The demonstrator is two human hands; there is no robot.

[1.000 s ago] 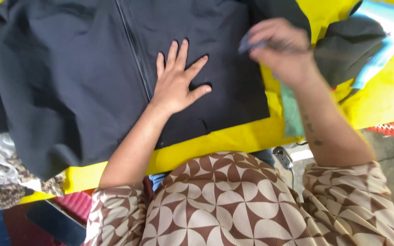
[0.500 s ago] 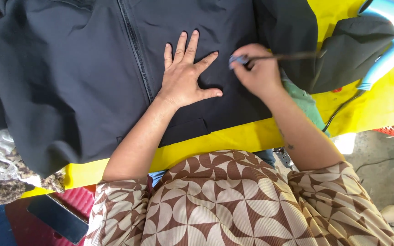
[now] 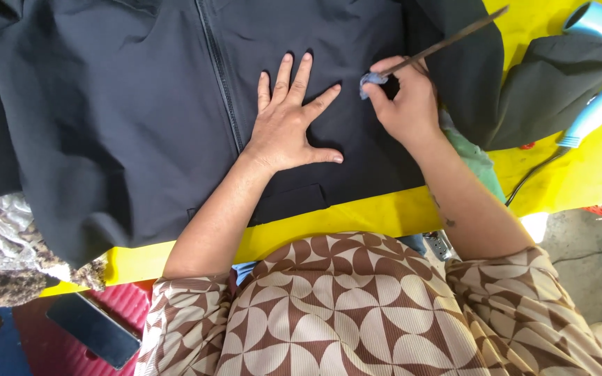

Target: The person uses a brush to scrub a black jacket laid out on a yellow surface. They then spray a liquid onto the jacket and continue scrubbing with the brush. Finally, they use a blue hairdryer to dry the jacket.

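Left hand (image 3: 288, 122) lies flat, fingers spread, on the dark jacket (image 3: 141, 104). Right hand (image 3: 405, 104), just beside it, pinches a thin stick (image 3: 447, 42) tipped with blue cloth (image 3: 371, 82).

Head cam, straight down, close over table (image 3: 580, 188)

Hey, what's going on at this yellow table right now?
A person is working on a dark zip-up jacket spread over a yellow table. The left hand lies flat, fingers spread, on the fabric beside the zipper. The right hand pinches a thin stick tipped with a small bluish wad, pressed to the cloth. A light blue hair dryer lies at the far right.
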